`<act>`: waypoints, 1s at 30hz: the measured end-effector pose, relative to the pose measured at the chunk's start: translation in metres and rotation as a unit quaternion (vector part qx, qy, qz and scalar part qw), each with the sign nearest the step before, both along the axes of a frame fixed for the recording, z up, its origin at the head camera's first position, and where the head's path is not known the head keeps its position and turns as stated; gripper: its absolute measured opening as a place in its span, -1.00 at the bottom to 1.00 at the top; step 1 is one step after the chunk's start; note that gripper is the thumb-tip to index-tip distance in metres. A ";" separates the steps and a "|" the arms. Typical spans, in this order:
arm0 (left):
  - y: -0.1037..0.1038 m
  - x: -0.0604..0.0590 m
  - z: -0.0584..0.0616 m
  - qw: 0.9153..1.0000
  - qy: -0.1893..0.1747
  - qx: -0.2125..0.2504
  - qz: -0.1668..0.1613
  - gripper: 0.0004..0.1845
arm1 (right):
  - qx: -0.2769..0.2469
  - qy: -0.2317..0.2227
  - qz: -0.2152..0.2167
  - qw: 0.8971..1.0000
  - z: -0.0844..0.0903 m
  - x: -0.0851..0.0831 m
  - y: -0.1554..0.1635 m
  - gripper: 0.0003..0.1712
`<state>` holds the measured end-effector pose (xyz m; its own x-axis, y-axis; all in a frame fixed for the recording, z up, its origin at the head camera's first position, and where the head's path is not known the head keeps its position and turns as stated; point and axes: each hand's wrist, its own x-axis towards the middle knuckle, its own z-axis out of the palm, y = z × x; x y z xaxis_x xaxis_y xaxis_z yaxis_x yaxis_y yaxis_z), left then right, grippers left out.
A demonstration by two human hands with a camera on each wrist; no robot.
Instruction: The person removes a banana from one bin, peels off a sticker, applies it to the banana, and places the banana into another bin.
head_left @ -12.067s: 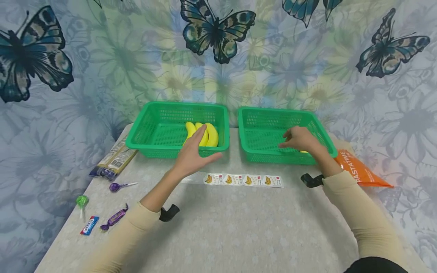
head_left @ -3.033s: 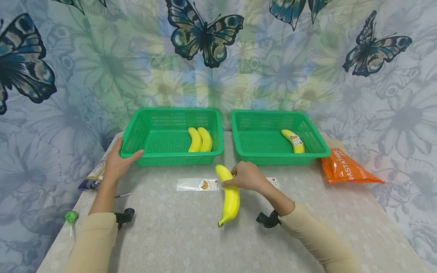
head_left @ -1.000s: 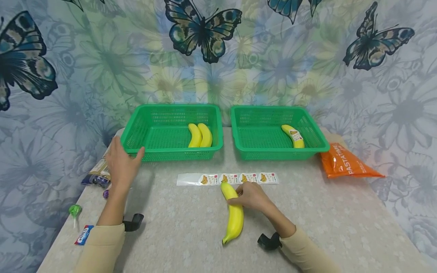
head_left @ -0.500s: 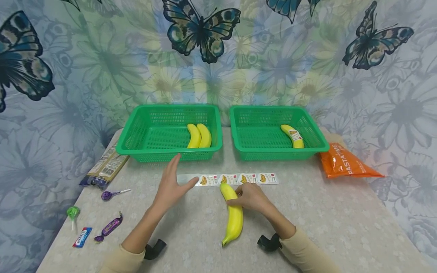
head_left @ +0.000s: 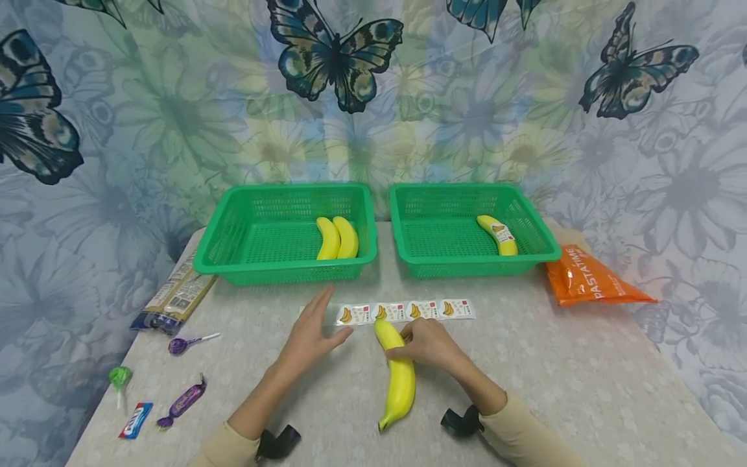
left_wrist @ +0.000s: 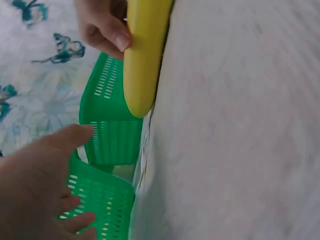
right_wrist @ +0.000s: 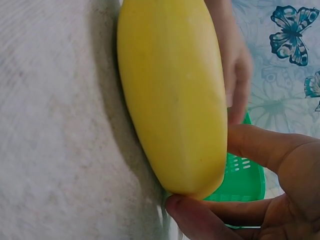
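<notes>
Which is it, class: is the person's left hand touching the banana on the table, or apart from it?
Apart. The head view shows bare table between the left hand and the banana; only the right hand holds it.

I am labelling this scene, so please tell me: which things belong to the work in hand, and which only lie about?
In the work:
- banana, held by right hand
- sticker strip, with left hand over its end
- left basket, two bananas
- right basket, stickered banana

Lying about:
- orange packet
- dark packet
- lollipops
- sweets
</notes>
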<state>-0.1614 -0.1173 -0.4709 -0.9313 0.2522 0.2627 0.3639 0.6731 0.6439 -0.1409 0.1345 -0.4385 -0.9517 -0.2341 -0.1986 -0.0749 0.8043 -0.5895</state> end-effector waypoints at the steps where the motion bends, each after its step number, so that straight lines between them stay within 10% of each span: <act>1: -0.002 -0.001 -0.006 0.999 0.021 -0.029 -0.003 -0.02 | 0.001 -0.001 0.000 1.000 0.000 0.001 0.000 -0.53; 9: -0.008 0.000 -0.025 0.983 0.082 -0.162 -0.024 -0.12 | 0.003 -0.002 -0.003 1.000 -0.002 0.005 -0.001 -0.57; 30: -0.014 -0.005 -0.023 0.977 0.001 -0.205 -0.058 -0.13 | 0.008 -0.002 0.011 1.000 0.004 0.000 0.000 -0.60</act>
<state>-0.1662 -0.1308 -0.4934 -0.8896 0.4409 0.1193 0.4544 0.8282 0.3280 -0.1406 0.1350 -0.4347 -0.9456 -0.2523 -0.2053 -0.0913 0.8117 -0.5769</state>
